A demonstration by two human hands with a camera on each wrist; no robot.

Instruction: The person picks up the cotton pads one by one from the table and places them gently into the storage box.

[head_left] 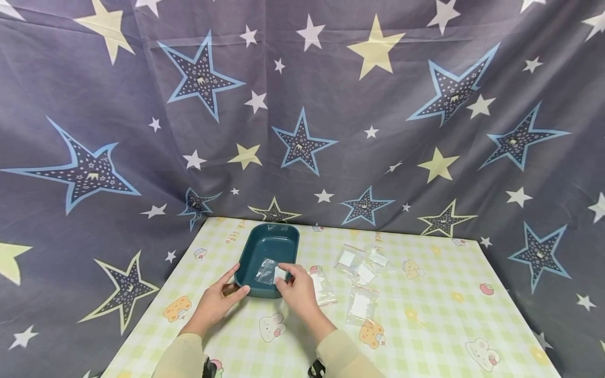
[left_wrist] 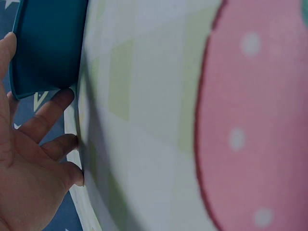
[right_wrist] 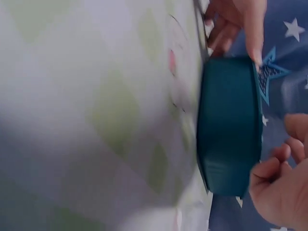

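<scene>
A dark teal rectangular tray (head_left: 241, 270) with rounded corners stands on the table at centre left. My left hand (head_left: 216, 303) holds its near left corner, thumb at the front rim and fingers along the left side. In the left wrist view, fingers (left_wrist: 43, 118) reach toward the tray's base. Over the near right part of the tray, my right hand (head_left: 299, 289) pinches a small clear plastic bag (head_left: 266, 271) by its white-patched end. The right wrist view has the right hand (right_wrist: 284, 183) at the tray's rim; the bag is hidden there.
Just right of the tray lies a clear bag (head_left: 323, 289). Another bag with a white patch (head_left: 361, 306) lies further right, and several overlapping bags (head_left: 364, 262) are behind it. A checked cloth (head_left: 425, 336) covers the table; a star-patterned curtain (head_left: 331, 173) hangs behind.
</scene>
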